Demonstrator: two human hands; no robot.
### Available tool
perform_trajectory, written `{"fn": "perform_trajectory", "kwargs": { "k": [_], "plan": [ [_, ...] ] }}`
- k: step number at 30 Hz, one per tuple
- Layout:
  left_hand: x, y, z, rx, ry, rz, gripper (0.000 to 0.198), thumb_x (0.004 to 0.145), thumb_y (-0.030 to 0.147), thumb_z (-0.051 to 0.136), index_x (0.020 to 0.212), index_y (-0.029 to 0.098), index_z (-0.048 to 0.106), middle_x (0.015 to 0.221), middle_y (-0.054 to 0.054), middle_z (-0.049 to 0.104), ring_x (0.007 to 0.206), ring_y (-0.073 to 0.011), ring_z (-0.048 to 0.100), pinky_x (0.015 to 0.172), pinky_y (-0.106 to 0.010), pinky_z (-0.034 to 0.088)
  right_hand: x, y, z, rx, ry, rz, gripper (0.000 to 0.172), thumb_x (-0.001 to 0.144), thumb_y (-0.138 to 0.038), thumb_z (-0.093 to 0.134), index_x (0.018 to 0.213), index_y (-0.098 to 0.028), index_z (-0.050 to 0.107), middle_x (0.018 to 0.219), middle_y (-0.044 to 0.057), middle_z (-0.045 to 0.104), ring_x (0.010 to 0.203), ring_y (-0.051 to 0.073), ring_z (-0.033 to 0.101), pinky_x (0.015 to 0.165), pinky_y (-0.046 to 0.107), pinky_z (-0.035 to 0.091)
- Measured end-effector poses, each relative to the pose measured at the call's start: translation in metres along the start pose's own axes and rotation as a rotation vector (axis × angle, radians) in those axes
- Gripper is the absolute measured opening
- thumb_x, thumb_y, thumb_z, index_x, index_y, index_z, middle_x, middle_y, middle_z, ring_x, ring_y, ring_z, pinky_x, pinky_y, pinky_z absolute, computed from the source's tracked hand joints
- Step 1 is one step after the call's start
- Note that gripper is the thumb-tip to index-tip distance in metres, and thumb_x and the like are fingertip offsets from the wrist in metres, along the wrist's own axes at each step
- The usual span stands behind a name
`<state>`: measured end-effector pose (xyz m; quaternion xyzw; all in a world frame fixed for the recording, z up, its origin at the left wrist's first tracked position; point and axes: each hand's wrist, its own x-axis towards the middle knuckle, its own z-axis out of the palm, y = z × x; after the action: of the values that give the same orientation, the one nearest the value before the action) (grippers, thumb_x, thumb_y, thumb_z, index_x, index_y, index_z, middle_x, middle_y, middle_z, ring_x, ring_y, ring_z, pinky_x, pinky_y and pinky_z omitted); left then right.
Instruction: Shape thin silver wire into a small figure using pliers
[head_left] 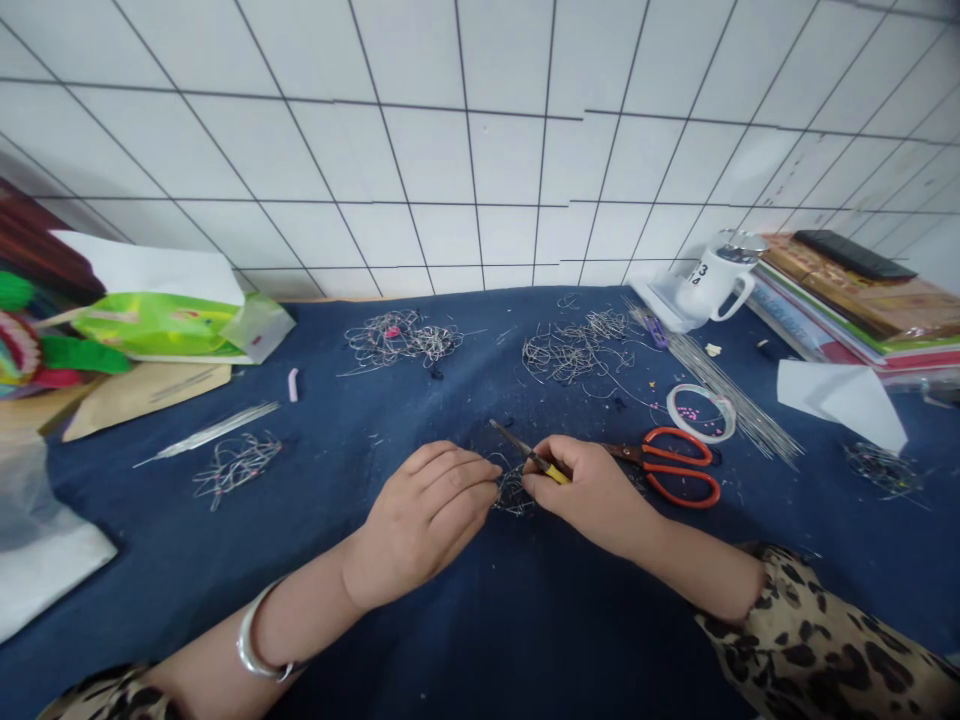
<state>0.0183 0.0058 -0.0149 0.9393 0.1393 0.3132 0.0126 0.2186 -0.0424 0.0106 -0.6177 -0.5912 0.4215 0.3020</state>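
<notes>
In the middle of the blue-covered table, my left hand [431,505] has its fingers pressed together, pinching thin wire [514,492] at the fingertips. My right hand [589,490] grips needle-nose pliers [555,472] with a yellow handle. Their slim metal tip points up and left, above the small tangle of wire between my hands. Just beyond my right wrist lie scissors [679,467] with orange-red handles, their blades partly hidden behind that hand.
Wire tangles [574,350] lie at the back, with a smaller bunch [238,465] at left. On the right are a round dish [701,413] with pink beads, straight wires [731,400], a white mug [712,285] and stacked books [855,300]. A green tissue pack [161,325] stands left.
</notes>
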Motion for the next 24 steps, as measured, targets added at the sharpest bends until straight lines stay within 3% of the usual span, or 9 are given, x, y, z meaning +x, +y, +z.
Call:
{"fn": "perform_trajectory", "kwargs": {
  "k": [4, 11, 24],
  "plan": [
    [-0.002, -0.001, 0.004, -0.059, 0.028, -0.064, 0.016, 0.079, 0.009, 0.057, 0.094, 0.015, 0.057, 0.097, -0.008, 0.066, 0.09, -0.0197, 0.06, 0.08, -0.038, 0.047, 0.001, 0.005, -0.001, 0.192, -0.064, 0.035, 0.014, 0.076, -0.027, 0.053, 0.084, -0.017, 0.058, 0.068, -0.003, 0.054, 0.06, 0.009, 0.051, 0.059, 0.022, 0.041],
    [-0.008, 0.0, 0.011, -0.127, 0.048, -0.165, 0.016, 0.082, 0.01, 0.053, 0.097, 0.015, 0.056, 0.096, -0.009, 0.065, 0.084, -0.0176, 0.061, 0.074, -0.034, 0.048, 0.001, 0.005, 0.0, 0.271, -0.074, 0.059, 0.016, 0.076, -0.028, 0.055, 0.085, -0.016, 0.06, 0.065, -0.003, 0.053, 0.059, 0.009, 0.05, 0.059, 0.022, 0.042],
    [-0.004, 0.002, 0.007, -0.054, 0.039, -0.079, 0.014, 0.081, 0.011, 0.055, 0.094, 0.015, 0.057, 0.095, -0.008, 0.065, 0.079, -0.0166, 0.062, 0.072, -0.032, 0.049, -0.003, -0.007, 0.003, 0.136, -0.052, 0.12, 0.015, 0.067, -0.022, 0.06, 0.08, -0.016, 0.062, 0.073, -0.001, 0.06, 0.067, 0.011, 0.054, 0.062, 0.021, 0.042]
  ]
}}
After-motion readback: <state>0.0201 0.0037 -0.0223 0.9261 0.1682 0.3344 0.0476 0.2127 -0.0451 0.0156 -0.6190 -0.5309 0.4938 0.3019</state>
